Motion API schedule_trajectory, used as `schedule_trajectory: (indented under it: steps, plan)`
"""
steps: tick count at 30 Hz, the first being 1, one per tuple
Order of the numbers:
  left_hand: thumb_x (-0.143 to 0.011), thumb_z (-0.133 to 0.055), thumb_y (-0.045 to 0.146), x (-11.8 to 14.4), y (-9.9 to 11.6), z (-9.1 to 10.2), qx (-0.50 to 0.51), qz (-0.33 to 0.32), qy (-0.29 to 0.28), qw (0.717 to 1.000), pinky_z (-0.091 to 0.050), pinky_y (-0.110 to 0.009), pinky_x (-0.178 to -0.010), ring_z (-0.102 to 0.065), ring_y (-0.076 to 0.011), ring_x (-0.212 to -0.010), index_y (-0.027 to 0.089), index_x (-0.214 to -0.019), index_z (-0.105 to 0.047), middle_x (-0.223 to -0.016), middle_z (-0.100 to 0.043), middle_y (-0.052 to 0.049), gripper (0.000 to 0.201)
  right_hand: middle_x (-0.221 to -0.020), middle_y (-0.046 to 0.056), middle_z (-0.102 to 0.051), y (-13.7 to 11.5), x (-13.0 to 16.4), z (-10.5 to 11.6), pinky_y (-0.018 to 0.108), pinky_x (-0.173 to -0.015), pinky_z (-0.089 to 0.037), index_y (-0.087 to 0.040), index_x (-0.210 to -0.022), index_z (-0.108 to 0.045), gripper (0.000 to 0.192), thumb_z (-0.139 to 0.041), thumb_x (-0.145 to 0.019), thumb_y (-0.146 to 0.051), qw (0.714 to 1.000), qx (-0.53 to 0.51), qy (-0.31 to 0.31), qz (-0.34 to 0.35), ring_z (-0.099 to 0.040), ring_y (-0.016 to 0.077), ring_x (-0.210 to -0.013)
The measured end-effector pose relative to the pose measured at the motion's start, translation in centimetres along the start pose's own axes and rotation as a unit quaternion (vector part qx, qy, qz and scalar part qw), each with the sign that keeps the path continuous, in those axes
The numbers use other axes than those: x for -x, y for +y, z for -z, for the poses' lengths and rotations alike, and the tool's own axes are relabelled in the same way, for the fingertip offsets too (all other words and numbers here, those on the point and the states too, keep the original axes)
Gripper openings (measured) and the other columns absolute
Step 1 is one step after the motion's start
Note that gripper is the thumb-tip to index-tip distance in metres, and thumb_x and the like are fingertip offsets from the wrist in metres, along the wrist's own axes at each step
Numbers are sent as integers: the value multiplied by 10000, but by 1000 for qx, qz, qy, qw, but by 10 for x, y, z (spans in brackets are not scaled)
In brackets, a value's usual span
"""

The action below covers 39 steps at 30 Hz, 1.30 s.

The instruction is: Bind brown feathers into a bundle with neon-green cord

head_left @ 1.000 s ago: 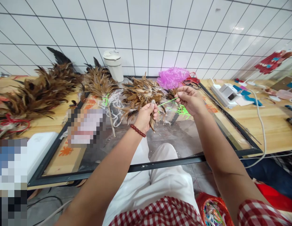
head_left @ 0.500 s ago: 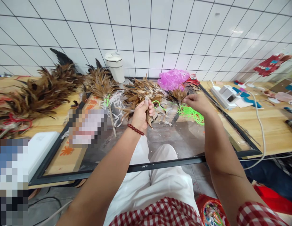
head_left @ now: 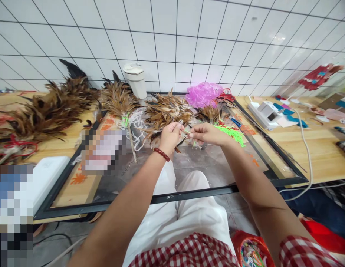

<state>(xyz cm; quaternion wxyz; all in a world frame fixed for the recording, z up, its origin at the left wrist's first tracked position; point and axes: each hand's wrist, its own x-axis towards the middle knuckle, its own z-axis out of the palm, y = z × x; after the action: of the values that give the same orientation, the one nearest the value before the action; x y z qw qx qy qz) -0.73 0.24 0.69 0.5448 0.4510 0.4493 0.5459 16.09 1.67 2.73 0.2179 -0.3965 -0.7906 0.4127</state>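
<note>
My left hand, with a red bead bracelet at the wrist, grips the stem end of a brown feather bundle above the glass-topped table. My right hand is close beside it, pinching a thin neon green string that runs to the bundle's stem. A loose heap of the same green string lies on the glass just right of my right hand. A smaller tuft of brown feathers lies behind it.
Finished feather dusters and a big feather pile lie at left. A white lidded cup and pink plastic mesh stand by the tiled wall. A white device with cable sits right. A red basket is by my knee.
My right hand let the taut string go slack, reached right to the green heap, then came back left to the bundle's stem. My left hand stayed on the bundle.
</note>
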Motion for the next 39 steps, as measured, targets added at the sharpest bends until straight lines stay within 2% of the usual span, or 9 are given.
schedule_trajectory:
  steps: [5,10,14,19,23,28,31,35,39]
  plan:
    - [-779,-598,225,-7,-15,5,-138,-8,-20,990,-240,-195,-458,-351,-73,-456,149,-611,-595,-508,-457,36,184,-755,42,-620,3,3,12,279,-678,-434,-159,-791,-650,160,-508,-853,-203,950,232,144,154,-569,153,-720]
    - [-759,-604,159,4,-8,-1,-169,25,-155,973,-275,-194,-468,-382,-71,-455,137,-565,-602,-495,-471,20,194,-831,66,-627,0,0,9,294,-736,-447,-181,-804,-646,197,-473,-889,-222,938,195,140,251,-583,170,-810]
    - [-808,-570,166,14,3,-6,-123,87,-239,959,-260,-180,-436,-369,-49,-422,122,-600,-602,-511,-464,18,215,-759,26,-634,10,-5,5,270,-700,-435,-178,-774,-634,163,-524,-857,-267,968,112,103,199,-573,146,-729]
    - [-830,-585,220,10,5,-5,20,80,-135,987,-180,-149,-391,-299,-9,-391,119,-660,-567,-552,-443,36,198,-652,-3,-601,14,-7,-6,238,-626,-365,-169,-754,-621,152,-483,-812,-195,967,168,158,109,-516,129,-638]
    - [-819,-608,271,2,-1,-3,56,72,-37,995,-142,-158,-372,-254,-10,-374,133,-638,-537,-524,-396,55,238,-663,28,-594,4,-4,-14,272,-620,-312,-183,-765,-628,149,-485,-801,-164,910,336,181,163,-492,158,-646]
    - [-761,-660,280,-7,-16,-1,-30,10,45,998,-234,-182,-425,-332,-46,-422,150,-553,-512,-485,-404,48,287,-671,49,-563,-6,-1,-18,306,-640,-289,-179,-761,-624,188,-449,-817,-141,856,430,141,251,-443,175,-642]
    - [-770,-620,248,-9,-21,3,-127,-44,47,990,-295,-196,-493,-427,-89,-516,155,-585,-574,-520,-477,25,213,-674,49,-541,-9,0,-18,314,-652,-295,-178,-771,-629,204,-437,-827,-135,852,425,132,275,-428,179,-647]
    - [-773,-557,150,-2,-16,4,-267,-142,0,953,-345,-221,-597,-488,-135,-644,177,-641,-614,-643,-573,-16,146,-689,52,-530,-9,0,-19,319,-667,-331,-179,-780,-627,193,-446,-848,-166,868,377,188,263,-456,193,-692]
    - [-712,-629,131,7,-10,2,-305,-190,-46,932,-328,-234,-611,-465,-150,-663,185,-580,-555,-641,-516,-22,162,-724,50,-541,-9,1,-18,315,-683,-378,-185,-792,-628,177,-474,-874,-216,894,293,218,258,-495,186,-728]
